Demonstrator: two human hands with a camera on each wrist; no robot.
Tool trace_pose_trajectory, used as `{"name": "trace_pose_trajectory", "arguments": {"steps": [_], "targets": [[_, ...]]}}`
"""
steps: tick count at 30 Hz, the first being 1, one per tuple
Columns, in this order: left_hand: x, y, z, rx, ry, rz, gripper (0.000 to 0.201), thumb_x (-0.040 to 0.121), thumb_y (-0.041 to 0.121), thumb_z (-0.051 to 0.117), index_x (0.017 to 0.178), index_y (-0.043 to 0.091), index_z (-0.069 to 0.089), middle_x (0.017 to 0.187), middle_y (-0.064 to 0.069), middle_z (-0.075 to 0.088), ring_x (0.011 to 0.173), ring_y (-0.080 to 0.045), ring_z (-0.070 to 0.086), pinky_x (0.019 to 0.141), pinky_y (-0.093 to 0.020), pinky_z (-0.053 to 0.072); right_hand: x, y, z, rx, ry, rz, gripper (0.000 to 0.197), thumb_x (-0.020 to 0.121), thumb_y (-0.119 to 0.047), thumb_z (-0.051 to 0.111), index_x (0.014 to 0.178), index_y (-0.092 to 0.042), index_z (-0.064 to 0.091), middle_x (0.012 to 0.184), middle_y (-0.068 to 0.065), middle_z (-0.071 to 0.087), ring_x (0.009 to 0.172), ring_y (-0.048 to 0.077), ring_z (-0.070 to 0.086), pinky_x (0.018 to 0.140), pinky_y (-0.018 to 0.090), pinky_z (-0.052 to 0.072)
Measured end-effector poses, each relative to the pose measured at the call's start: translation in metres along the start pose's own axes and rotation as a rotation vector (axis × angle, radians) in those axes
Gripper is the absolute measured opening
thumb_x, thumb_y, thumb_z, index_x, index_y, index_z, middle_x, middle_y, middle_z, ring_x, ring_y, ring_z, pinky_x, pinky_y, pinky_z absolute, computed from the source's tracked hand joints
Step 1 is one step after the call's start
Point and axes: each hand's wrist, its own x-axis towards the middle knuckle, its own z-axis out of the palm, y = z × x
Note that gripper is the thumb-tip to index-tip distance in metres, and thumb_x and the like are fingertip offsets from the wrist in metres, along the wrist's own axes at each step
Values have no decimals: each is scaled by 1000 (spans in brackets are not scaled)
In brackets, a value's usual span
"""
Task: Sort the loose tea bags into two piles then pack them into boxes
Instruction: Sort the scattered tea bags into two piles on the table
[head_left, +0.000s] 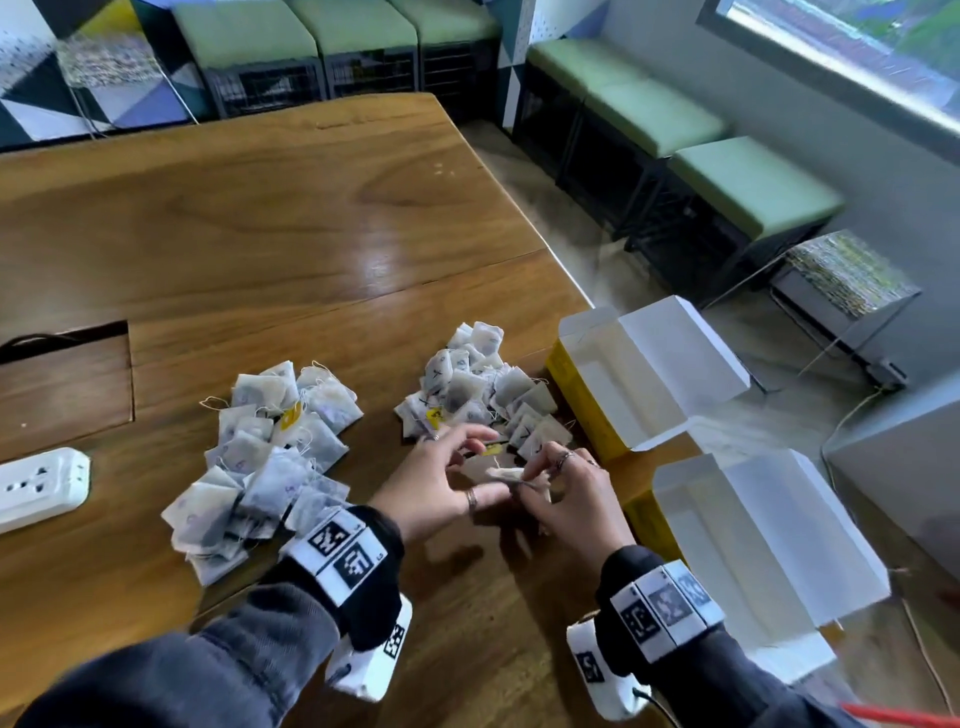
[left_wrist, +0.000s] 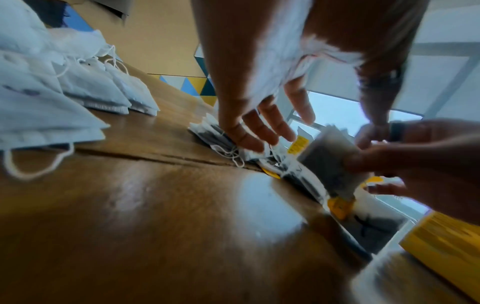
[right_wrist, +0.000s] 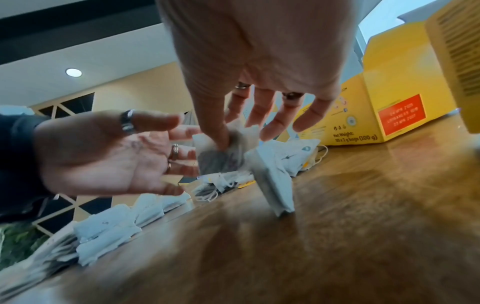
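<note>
Head view: two heaps of tea bags lie on the wooden table (head_left: 311, 218). The left pile (head_left: 265, 457) sits well apart from the far yellow box (head_left: 597, 410), while the right pile (head_left: 478, 389) lies just beside that box. Near the right pile, the right hand (head_left: 566, 499) pinches a tea bag (head_left: 506, 474) between thumb and fingers. The left hand (head_left: 441, 483) is beside it, palm open, fingers loosely spread, holding nothing. The near box (head_left: 649, 519) stands open just beside the right hand.
</note>
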Motion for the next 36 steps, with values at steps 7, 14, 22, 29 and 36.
{"name": "trace_pose_trajectory", "arguments": {"steps": [7, 14, 22, 29, 36], "targets": [[-6, -17, 6, 40, 107, -98, 11, 84, 20, 66, 77, 25, 59, 77, 10, 68, 72, -2, 63, 67, -16, 45, 4, 5, 6, -124, -239, 38, 39, 77, -24, 70, 112, -29, 54, 107, -8, 57, 102, 14, 47, 87, 28, 43], [-16, -20, 5, 107, -40, -130, 32, 72, 31, 77, 95, 26, 55, 91, 9, 61, 71, -1, 56, 59, -5, 40, 5, 8, 12, -190, -314, 64, 17, 82, -26, 68, 83, -30, 52, 85, -10, 50, 84, 12, 47, 61, 11, 35], [-24, -23, 12, 68, -9, -121, 56, 68, 5, 76, 107, 33, 47, 101, 4, 52, 64, -5, 61, 59, -9, 44, 6, 10, 13, 99, -227, 188, 13, 92, -30, 54, 84, -20, 58, 81, -4, 64, 68, 2, 55, 59, 11, 43], [-36, -33, -17, -165, 190, -245, 35, 80, 0, 66, 92, 31, 56, 93, 4, 66, 90, -9, 63, 81, -27, 53, 11, 4, 8, 309, -124, 323, 20, 97, -24, 45, 81, -21, 57, 70, -3, 62, 59, 8, 55, 55, 19, 46], [-34, -30, -20, -362, 241, -283, 31, 85, -5, 58, 78, 23, 71, 89, 7, 72, 90, -8, 64, 84, -25, 49, 18, -1, 8, 378, -27, 321, 21, 98, -12, 41, 97, -17, 61, 79, 4, 70, 52, 1, 58, 51, 15, 44]]}}
